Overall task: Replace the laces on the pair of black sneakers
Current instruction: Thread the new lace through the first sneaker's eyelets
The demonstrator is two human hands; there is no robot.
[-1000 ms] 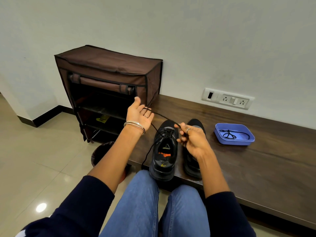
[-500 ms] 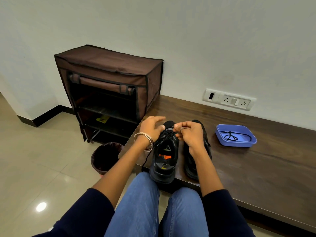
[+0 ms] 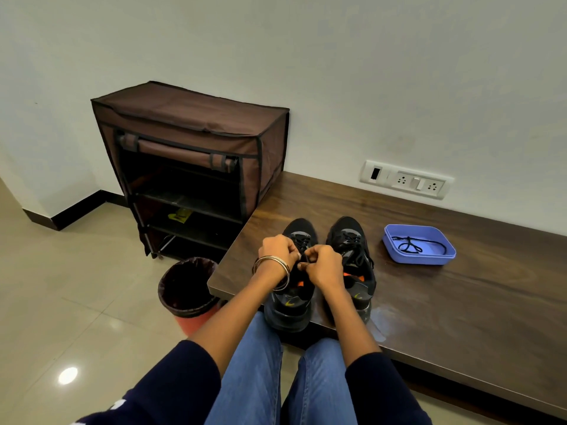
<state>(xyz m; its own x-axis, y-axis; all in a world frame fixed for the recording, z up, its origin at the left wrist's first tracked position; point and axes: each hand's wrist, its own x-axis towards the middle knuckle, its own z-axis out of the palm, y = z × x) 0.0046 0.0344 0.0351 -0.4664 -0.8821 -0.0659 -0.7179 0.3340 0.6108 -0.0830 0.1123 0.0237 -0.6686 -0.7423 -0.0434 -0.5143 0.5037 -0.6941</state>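
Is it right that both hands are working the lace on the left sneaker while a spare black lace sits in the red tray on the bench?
Not quite: the tray is blue, as the head view shows. Both the left hand and right hand do work the lace at the left sneaker, and a spare black lace lies in that tray.

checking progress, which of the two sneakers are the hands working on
The left sneaker, nearer the bin; both hands pinch its lace.
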